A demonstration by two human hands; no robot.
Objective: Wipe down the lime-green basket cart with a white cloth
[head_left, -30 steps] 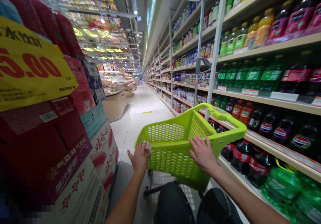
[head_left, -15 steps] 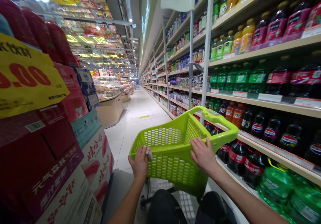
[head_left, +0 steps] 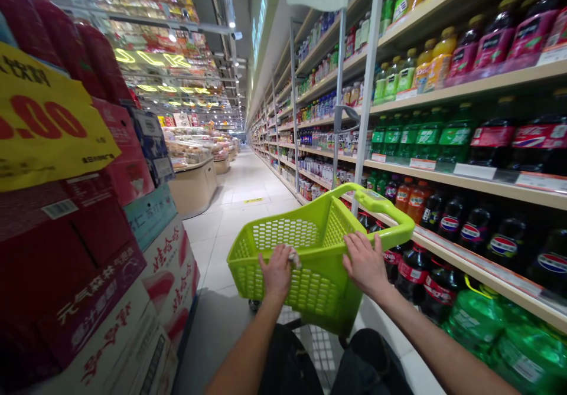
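Against the lime-green perforated plastic cart (head_left: 325, 286), my left hand (head_left: 277, 271), fingers bent, held a crumpled whitish wad (head_left: 294, 257); my right hand (head_left: 365, 261) draped over its rim, fingers extended.

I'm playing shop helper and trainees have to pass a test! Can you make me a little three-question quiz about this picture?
1. Pick one: what colour is the shopping cart? A) red B) lime green C) blue
2. True or false: the yellow price sign is on the left side of the picture.
3. Which of the person's hands has the crumpled pale wad at its fingers?

Key:
1. B, lime green.
2. True.
3. The left hand.
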